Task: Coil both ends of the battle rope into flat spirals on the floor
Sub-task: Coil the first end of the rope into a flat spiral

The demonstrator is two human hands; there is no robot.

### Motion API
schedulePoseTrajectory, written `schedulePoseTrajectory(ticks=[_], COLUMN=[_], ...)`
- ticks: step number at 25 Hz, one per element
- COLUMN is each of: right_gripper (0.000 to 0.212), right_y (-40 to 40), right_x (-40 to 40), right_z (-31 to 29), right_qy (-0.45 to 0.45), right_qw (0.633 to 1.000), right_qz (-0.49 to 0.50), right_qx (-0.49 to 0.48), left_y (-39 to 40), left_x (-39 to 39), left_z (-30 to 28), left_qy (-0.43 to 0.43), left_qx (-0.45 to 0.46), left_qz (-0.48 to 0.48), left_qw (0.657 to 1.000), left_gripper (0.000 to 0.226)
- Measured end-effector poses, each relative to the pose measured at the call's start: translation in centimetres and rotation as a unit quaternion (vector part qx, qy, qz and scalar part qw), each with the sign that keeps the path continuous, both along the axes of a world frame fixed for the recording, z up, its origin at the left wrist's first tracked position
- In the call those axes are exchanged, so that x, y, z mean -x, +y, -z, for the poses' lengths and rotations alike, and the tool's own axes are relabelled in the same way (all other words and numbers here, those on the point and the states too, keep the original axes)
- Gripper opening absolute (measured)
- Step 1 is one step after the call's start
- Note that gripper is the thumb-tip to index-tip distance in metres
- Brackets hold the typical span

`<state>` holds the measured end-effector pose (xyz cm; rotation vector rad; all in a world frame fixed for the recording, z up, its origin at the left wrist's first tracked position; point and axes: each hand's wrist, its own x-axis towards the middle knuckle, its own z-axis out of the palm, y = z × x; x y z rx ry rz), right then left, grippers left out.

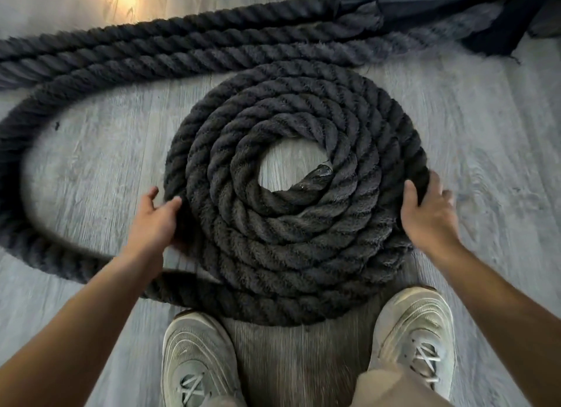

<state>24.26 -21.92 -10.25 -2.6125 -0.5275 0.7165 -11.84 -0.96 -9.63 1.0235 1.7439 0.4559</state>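
A thick black battle rope lies coiled in a flat spiral [291,230] of several turns on the grey floor, its taped end [315,180] at the open centre. My left hand [154,221] presses its fingers against the spiral's left outer edge. My right hand [428,212] cups the right outer edge. From the spiral's lower left, the loose rope [18,176] sweeps out in a wide loop to the left and joins the straight lengths [188,45] lying across the back.
Two pale sneakers [197,355] stand just in front of the spiral, toes near its rim. A dark frame or anchor with black fabric [485,15] sits at the top right where the rope runs in. Wood-look floor [91,151] surrounds the coil.
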Motion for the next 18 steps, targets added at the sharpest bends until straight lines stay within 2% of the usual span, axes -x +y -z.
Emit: schedulePoseTrajectory(ticks=[4,9,13,18], right_gripper=[0.072,0.07,0.067,0.058], right_y=[-4.0,-3.1,0.4,6.8], right_x=[2.7,2.5,-2.3,-6.4], right_z=[-0.2,-0.8,-1.4,-2.0], right_qy=[0.05,0.079,0.07,-0.029], right_qw=[0.999,0.997,0.997,0.994], right_qz=[-0.005,0.022,-0.042,-0.108], right_qx=[0.01,0.006,0.005,-0.017], left_y=[5.4,6.4,2.8,-4.8], left_x=[-1.3,-2.1,-1.0,0.4], left_z=[-0.4,0.2,-0.6,-1.8], left_qy=[0.015,0.11,0.251,0.29], left_qx=[-0.06,-0.093,-0.068,-0.073], left_qz=[0.101,0.186,0.281,0.326], left_qw=[0.993,0.972,0.924,0.897], left_gripper=[0.062,0.056,0.067,0.065])
